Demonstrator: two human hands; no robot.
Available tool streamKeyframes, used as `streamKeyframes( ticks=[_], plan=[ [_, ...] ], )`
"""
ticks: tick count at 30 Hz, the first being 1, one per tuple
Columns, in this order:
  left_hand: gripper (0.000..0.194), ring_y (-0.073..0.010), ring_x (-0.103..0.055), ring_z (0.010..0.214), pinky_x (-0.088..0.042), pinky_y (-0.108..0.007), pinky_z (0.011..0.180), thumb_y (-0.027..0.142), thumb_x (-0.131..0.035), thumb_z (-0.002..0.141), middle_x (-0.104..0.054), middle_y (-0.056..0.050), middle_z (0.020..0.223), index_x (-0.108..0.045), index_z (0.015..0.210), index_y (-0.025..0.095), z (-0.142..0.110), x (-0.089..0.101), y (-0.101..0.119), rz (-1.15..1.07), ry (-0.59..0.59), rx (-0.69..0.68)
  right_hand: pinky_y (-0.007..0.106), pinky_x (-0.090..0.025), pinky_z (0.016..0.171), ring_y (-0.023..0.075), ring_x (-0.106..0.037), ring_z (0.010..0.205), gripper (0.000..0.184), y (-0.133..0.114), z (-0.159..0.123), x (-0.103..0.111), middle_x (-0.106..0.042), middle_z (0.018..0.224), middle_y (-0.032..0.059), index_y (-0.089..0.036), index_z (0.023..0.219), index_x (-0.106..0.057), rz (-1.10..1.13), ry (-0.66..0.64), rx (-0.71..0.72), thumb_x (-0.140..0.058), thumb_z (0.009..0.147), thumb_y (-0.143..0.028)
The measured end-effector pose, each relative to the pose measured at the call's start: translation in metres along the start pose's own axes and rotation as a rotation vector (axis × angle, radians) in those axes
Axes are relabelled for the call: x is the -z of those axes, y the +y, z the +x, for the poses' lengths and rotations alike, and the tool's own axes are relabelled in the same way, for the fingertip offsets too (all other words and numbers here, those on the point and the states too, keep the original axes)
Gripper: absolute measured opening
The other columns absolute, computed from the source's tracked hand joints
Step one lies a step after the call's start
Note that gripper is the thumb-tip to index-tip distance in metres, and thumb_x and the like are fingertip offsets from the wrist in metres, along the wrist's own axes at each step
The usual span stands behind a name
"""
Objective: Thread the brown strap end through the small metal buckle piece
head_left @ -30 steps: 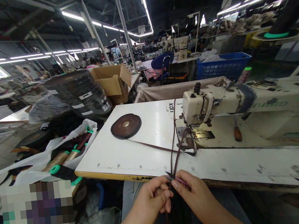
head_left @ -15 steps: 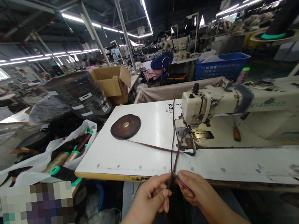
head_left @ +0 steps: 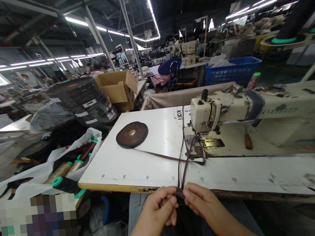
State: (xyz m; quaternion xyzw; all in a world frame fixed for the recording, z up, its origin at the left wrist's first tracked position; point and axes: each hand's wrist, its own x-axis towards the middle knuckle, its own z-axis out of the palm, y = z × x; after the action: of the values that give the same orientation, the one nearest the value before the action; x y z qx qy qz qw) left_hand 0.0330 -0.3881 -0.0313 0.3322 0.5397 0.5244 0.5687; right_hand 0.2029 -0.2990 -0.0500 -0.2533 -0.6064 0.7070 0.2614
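In front of the table's edge, my left hand (head_left: 162, 206) pinches a narrow dark brown strip (head_left: 183, 173). My right hand (head_left: 199, 200) closes its thumb and fingers on the same strip, close to the left fingertips. A short bit of it spans the small space between both hands, and more hangs below. Two lengths run up from my fingers toward the beige sewing machine (head_left: 224, 107), one of them to its needle area. Flat on the white table lies a brown roll of strip (head_left: 132, 134), its loose end reaching the machine's plate.
A wooden-handled tool (head_left: 248, 142) rests on the machine bed. Thread cones (head_left: 65, 182) in a white plastic bag lie to the left. Behind them are large wrapped rolls (head_left: 84, 103) and a cardboard box (head_left: 116, 88). A blue crate (head_left: 231, 70) stands beyond the machine.
A slim tool with a metallic tip showed at my right fingertips; now it is out of sight. My right hand has shifted slightly left, and its fingers now meet the strip.
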Motion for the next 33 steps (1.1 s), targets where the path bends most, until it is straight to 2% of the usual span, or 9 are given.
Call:
streamKeyframes(
  ticks=[3,6,11,18,23,28,33],
  plan=[
    [0.051,-0.0063,-0.047,0.051,-0.025,-0.022,0.050,0.056,-0.083,0.080,-0.059,0.000,0.068,-0.076,0.106,0.013,-0.003,-0.003,0.005,-0.078,-0.002,0.034,0.027,-0.032,0.059,0.0209,-0.047,0.066,0.072,-0.010,-0.002,-0.001,-0.051,0.073,-0.0007,-0.020,0.080,-0.056,-0.276,0.008,0.183,-0.049,0.108,-0.086],
    [0.051,-0.0058,-0.043,0.052,-0.023,-0.021,0.051,0.056,-0.086,0.077,-0.053,0.002,0.062,-0.075,0.100,0.012,-0.005,-0.006,0.008,-0.193,0.033,0.080,0.030,-0.031,0.061,0.0208,-0.050,0.068,0.059,-0.017,-0.007,-0.001,-0.054,0.077,-0.0018,-0.021,0.084,-0.055,-0.511,0.035,0.311,-0.040,0.118,-0.066],
    [0.049,-0.0036,-0.032,0.050,-0.017,-0.022,0.050,0.056,-0.089,0.074,-0.043,0.006,0.057,-0.071,0.087,0.012,-0.004,-0.009,0.011,-0.265,0.017,0.085,0.033,-0.029,0.065,0.0206,-0.050,0.072,0.043,-0.018,-0.011,-0.001,-0.053,0.082,-0.0021,-0.021,0.090,-0.054,-0.753,0.067,0.447,-0.033,0.120,-0.043],
    [0.045,-0.0039,-0.035,0.053,-0.021,-0.021,0.052,0.048,-0.093,0.072,-0.047,0.005,0.062,-0.068,0.084,0.013,-0.003,-0.004,0.009,-0.301,0.011,0.110,0.034,-0.031,0.064,0.0212,-0.051,0.071,0.035,-0.017,-0.010,0.003,-0.053,0.083,-0.0024,-0.022,0.092,-0.053,-0.765,0.093,0.438,-0.037,0.117,-0.040],
    [0.042,-0.0046,-0.038,0.053,-0.022,-0.021,0.052,0.045,-0.092,0.073,-0.048,0.004,0.062,-0.066,0.081,0.013,-0.004,-0.003,0.007,-0.286,-0.031,0.138,0.034,-0.034,0.069,0.0232,-0.055,0.082,0.019,-0.018,-0.010,0.005,-0.057,0.093,-0.0001,-0.021,0.101,-0.056,-0.783,0.095,0.380,-0.043,0.106,-0.035],
    [0.032,-0.0043,-0.042,0.054,-0.024,-0.021,0.053,0.036,-0.089,0.076,-0.052,0.002,0.069,-0.068,0.081,0.013,-0.006,-0.002,0.006,-0.313,-0.087,0.159,0.034,-0.034,0.067,0.0237,-0.055,0.080,0.024,-0.016,-0.007,0.007,-0.058,0.089,0.0001,-0.022,0.095,-0.055,-0.737,0.118,0.345,-0.042,0.107,-0.038],
    [0.024,-0.0044,-0.043,0.053,-0.024,-0.021,0.052,0.027,-0.086,0.075,-0.052,0.002,0.068,-0.068,0.081,0.012,-0.007,-0.001,0.006,-0.361,-0.132,0.158,0.032,-0.032,0.063,0.0212,-0.052,0.072,0.034,-0.012,-0.005,0.008,-0.054,0.079,-0.0033,-0.022,0.087,-0.052,-0.556,0.048,0.213,-0.046,0.107,-0.048]
  ],
)
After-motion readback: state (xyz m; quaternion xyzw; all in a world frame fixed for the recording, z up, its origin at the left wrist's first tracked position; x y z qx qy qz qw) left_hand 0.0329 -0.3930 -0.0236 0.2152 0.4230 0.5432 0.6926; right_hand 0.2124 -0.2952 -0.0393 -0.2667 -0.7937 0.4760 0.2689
